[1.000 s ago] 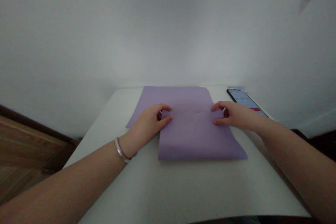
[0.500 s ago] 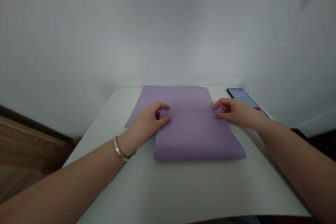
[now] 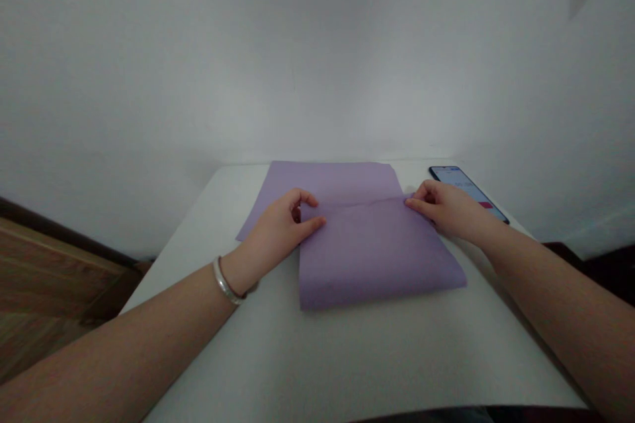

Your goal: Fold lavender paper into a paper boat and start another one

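Note:
A sheet of purple paper (image 3: 370, 248) lies on the white table (image 3: 317, 350), its near half folded up and over toward the far edge. My left hand (image 3: 278, 228), a silver bangle on its wrist, pinches the left corner of the folded flap between thumb and fingers. My right hand (image 3: 446, 208) pinches the right corner of the same flap. The flap's edge sits a little short of the sheet's far edge, and the uncovered strip of paper shows behind it.
A phone (image 3: 469, 192) with a lit screen lies on the table just behind my right hand. A white wall stands right behind the table. Wooden floor (image 3: 44, 284) shows to the left, below the table's edge.
Both hands have carried the flap's corners farther away from me, the right one more. The folded near edge has shifted and now slants slightly.

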`<state>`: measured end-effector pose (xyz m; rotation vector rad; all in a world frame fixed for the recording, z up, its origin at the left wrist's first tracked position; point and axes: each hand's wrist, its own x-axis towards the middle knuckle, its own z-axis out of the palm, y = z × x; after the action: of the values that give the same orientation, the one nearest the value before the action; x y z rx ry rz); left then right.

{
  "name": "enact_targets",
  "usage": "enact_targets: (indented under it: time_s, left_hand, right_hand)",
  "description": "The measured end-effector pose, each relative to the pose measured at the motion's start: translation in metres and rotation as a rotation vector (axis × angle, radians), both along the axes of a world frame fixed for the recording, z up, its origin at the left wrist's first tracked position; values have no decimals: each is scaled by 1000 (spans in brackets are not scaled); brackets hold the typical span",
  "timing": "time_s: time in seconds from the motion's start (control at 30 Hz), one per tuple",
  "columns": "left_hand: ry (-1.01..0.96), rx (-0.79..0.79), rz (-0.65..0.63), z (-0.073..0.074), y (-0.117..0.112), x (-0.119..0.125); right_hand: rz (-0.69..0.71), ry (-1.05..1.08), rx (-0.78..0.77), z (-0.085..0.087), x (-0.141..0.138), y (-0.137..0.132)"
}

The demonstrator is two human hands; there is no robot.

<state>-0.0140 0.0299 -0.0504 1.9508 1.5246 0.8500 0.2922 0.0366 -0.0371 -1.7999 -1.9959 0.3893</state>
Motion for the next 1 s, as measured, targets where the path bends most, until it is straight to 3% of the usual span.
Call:
enact_targets:
  time_s: [0.4,0.6,0.87,1.0]
  left_hand:
    - [-115,-16,-46,1,-2,4]
    - [-278,-95,-76,4,-5,7]
    - [-417,-96,-67,6,-8,12]
    - [-472,-105,-135,7,-9,12]
  right_hand:
    - [-13,-109,70,3,-7,0]
    - [175,-249,386,0,-12,3]
    - [360,-132,344,6,-65,-10]
    - [409,-84,332,5,-74,-8]
